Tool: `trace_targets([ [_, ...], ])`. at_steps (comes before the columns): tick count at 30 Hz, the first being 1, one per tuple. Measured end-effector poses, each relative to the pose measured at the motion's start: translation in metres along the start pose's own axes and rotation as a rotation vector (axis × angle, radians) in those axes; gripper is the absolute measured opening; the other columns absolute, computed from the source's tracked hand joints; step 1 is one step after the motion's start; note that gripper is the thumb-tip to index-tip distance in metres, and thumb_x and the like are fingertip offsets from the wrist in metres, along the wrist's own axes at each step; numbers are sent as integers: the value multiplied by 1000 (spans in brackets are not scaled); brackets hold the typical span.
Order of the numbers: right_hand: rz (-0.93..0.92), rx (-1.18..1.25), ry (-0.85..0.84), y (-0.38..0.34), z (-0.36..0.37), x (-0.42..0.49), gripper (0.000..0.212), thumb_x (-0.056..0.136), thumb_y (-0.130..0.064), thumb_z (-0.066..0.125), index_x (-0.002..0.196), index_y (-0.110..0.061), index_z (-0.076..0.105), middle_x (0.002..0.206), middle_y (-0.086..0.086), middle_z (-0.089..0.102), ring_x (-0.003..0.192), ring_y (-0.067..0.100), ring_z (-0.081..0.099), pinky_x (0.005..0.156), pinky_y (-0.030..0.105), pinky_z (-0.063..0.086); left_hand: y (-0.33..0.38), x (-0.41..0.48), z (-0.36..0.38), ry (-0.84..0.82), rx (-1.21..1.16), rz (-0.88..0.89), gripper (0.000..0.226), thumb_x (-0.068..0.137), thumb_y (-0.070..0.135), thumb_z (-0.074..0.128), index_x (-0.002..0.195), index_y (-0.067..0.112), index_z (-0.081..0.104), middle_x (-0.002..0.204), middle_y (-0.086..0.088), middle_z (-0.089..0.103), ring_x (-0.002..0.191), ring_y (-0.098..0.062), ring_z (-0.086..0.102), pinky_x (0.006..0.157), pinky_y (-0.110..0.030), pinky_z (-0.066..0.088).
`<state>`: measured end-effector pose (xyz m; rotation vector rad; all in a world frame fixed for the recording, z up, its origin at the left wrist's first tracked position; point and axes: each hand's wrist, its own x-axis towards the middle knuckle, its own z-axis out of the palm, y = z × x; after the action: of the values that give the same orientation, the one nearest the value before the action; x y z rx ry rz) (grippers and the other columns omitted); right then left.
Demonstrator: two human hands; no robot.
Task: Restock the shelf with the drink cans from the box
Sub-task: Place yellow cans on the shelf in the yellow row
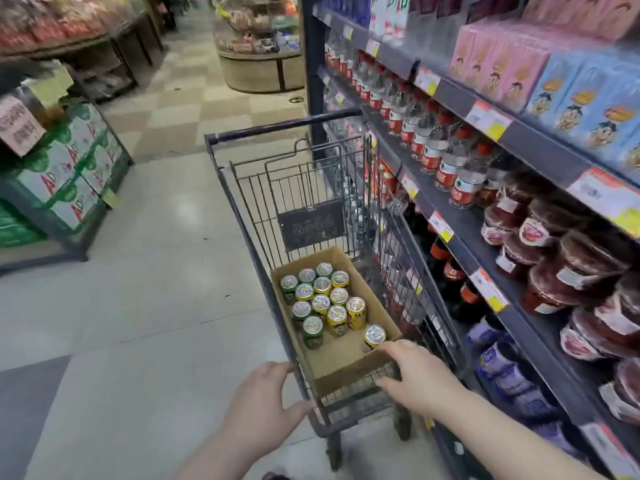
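Note:
An open cardboard box (pixel 346 355) sits in a dark wire shopping cart (pixel 263 268) beside the shelf (pixel 540 157). Several drink cans (pixel 322 299), green and yellow with silver tops, stand upright in the box's far half; one yellow can (pixel 374 336) stands alone near the box's right wall. My left hand (pixel 259 400) rests against the cart's near left rim, fingers spread. My right hand (pixel 415 372) lies over the box's near right corner and the cart's rim, holding no can.
The shelf on the right carries water bottles (pixel 446 157), pink and blue cartons (pixel 540 67), red-lidded tubs (pixel 561 265) and dark bottles lower down. Stacked green and white cases (pixel 69 168) stand at left. An open tiled aisle runs ahead toward a display stand (pixel 259 53).

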<state>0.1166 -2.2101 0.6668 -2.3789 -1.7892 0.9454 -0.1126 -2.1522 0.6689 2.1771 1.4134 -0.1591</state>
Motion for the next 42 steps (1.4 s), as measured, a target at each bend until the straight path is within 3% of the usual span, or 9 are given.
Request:
trace_targets([
  [6, 115, -8, -22, 3, -6, 63, 50, 86, -43, 55, 131, -25, 43, 133, -1, 49, 124, 24, 47, 99, 37, 42, -7, 93, -11, -90, -74, 62, 60, 84, 46, 60, 136, 21, 42, 136, 2, 45, 127, -13, 43, 102, -22, 34],
  [13, 262, -14, -53, 5, 4, 138, 50, 86, -43, 54, 132, -26, 41, 129, 1, 49, 120, 24, 47, 96, 36, 43, -14, 210, -7, -228, 10, 183, 60, 83, 41, 58, 137, 22, 40, 136, 2, 43, 127, -17, 43, 104, -29, 38],
  [21, 227, -24, -135, 30, 49, 233, 41, 86, -36, 52, 124, -22, 46, 128, 0, 49, 119, 26, 49, 95, 37, 44, -30, 302, 43, -299, 80, 95, 61, 81, 44, 63, 134, 24, 40, 135, 1, 43, 125, -20, 44, 100, -35, 42],
  [31, 12, 64, -200, 73, 127, 360, 68, 84, -33, 62, 143, -23, 28, 149, 0, 27, 133, 26, 37, 104, 40, 39, -41, 351, 84, -159, -165, -99, 71, 76, 41, 70, 138, 24, 39, 137, 3, 42, 126, -17, 44, 101, -30, 40],
  [36, -53, -15, -171, 79, 153, 388, 73, 87, -39, 60, 147, -24, 20, 155, -3, 22, 130, 25, 43, 99, 39, 44, -49, 350, 83, -43, -208, -185, 67, 72, 40, 74, 132, 30, 45, 132, 7, 46, 116, -14, 50, 90, -27, 40],
  [42, -52, -149, -163, 72, 172, 388, 75, 89, -34, 58, 147, -18, 14, 157, 1, 4, 114, 31, 56, 80, 37, 48, -43, 354, 85, 30, -230, -169, 65, 74, 40, 71, 132, 34, 44, 133, 11, 45, 118, -11, 48, 86, -24, 37],
])
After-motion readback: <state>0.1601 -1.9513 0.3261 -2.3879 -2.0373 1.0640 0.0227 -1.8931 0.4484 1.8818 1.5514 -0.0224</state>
